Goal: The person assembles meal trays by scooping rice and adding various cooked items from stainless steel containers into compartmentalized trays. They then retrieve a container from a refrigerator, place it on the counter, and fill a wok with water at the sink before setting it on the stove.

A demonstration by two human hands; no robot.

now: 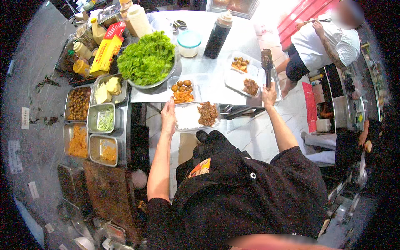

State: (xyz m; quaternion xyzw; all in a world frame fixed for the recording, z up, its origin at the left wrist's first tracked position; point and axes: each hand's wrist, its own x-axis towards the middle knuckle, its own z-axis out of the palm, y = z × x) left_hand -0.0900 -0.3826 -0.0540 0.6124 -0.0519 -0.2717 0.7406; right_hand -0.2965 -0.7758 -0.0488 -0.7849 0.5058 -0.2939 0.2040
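Gripping the dark tongs (266,62) in closed fingers, the person's right hand (269,95) stands just beside the right-hand food box (255,68), the tool's long axis pointing away from the body. The left hand (168,116), nearer the rice-and-meat container (200,129), touches its left edge with fairly straight fingers, though whether they grip cannot be told. That container sits at the near edge of the pale worktop (198,66), with food pans (102,132) to the left and a white-shirted co-worker (327,41) beyond on the right.
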